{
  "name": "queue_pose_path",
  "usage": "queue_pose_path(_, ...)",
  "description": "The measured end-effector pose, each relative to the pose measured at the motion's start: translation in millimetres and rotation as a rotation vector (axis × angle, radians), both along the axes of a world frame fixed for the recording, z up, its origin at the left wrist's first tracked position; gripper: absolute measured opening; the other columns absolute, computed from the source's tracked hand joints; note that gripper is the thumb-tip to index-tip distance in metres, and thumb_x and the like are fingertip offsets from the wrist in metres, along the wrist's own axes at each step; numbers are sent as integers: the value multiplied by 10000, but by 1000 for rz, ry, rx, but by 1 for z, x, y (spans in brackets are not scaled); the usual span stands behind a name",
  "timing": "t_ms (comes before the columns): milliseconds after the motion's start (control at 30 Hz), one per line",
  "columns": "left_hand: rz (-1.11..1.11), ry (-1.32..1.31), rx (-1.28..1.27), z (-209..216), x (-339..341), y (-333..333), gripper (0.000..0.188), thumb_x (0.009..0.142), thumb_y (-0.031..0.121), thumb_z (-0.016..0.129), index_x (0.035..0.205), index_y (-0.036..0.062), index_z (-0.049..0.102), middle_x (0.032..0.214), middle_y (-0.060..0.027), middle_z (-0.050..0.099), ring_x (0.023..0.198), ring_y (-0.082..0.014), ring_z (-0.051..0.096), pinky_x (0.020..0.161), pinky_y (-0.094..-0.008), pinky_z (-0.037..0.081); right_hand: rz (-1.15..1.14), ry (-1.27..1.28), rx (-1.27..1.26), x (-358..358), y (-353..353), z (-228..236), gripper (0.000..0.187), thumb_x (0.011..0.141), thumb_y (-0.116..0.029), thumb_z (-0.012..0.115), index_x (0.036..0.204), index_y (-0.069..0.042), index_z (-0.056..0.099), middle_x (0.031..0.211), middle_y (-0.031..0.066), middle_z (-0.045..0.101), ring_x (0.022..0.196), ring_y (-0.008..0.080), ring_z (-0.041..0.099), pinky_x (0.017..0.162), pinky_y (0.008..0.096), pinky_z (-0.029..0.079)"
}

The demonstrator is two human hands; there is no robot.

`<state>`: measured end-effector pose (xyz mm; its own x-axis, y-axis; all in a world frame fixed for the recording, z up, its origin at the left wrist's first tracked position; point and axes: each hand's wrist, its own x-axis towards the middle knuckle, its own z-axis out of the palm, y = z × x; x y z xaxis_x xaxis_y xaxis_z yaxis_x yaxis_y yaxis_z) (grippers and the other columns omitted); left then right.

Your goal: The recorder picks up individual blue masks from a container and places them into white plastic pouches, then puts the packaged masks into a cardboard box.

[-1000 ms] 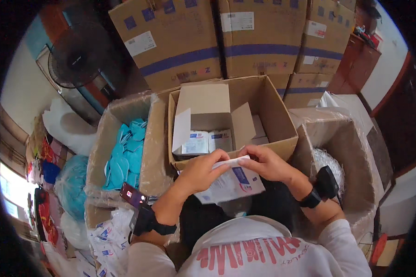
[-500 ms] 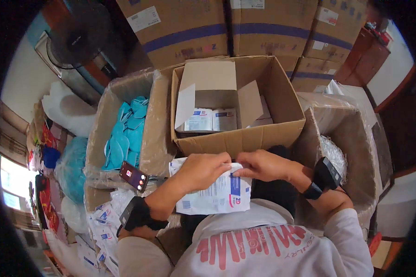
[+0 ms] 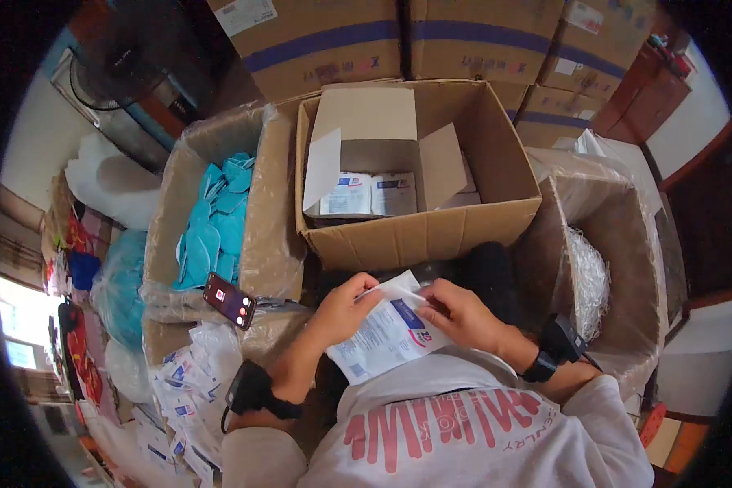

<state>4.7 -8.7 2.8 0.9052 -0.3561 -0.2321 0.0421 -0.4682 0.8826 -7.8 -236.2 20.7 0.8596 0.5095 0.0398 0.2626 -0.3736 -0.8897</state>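
Clearly, an even pinch serves this step best: with the white packet point(image 3: 382, 340) stretched between my two hands, I'd take its top edge lightly at both ends, keep the tension equal, and leave the printed face uncreased. A harder pull on one side would probably skew it. Whether that edge is open or folded, I cannot tell.

My left hand point(image 3: 340, 312) slants up from the lower left, wrist turned inward, its fingers narrowed on the upper left edge. My right hand point(image 3: 473, 320) angles in opposite, knuckles up, thumb and fingers drawn together at the upper right edge, the exact contact partly hidden. The packet tilts in front of the shirt point(image 3: 464, 419), nearer than the open carton's point(image 3: 423, 236) near edge. Leftward, a phone point(image 3: 229, 301) rests at the near edge of the side carton point(image 3: 262, 248) holding teal pieces point(image 3: 211, 232).
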Motion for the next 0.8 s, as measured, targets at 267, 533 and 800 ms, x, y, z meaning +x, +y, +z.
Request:
queue_pose_path(267, -34, 320, -335, -9, 1, 17, 206, 906, 218, 440, 979, 35, 501, 861, 24, 509, 782, -51, 456, 690, -203, 391, 37, -52, 56, -5, 5, -16, 166, 809, -93, 571, 946, -35, 498, 801, 125, 539, 754, 240, 561, 661, 318, 453)
queue_pose_path(533, 131, 291, -347, -19, 28, 15, 192, 891, 204, 464, 968, 34, 514, 857, 6, 520, 798, -59, 466, 716, -207, 394, -6, 657, 457, -2, 15, -13, 259, 853, -165, 555, 1052, -5, 508, 930, 16, 564, 853, 79, 513, 759, 240, 432)
queue_pose_path(800, 495, -232, -301, -8, 179, 14, 296, 872, 245, 489, 1048, 9, 516, 989, -70, 551, 902, -139, 494, 802, -268, 391, -132, 536, 550, 15, -9, -5, 221, 871, -178, 527, 1020, -14, 520, 912, 5, 565, 822, 64, 513, 732, 241, 442)
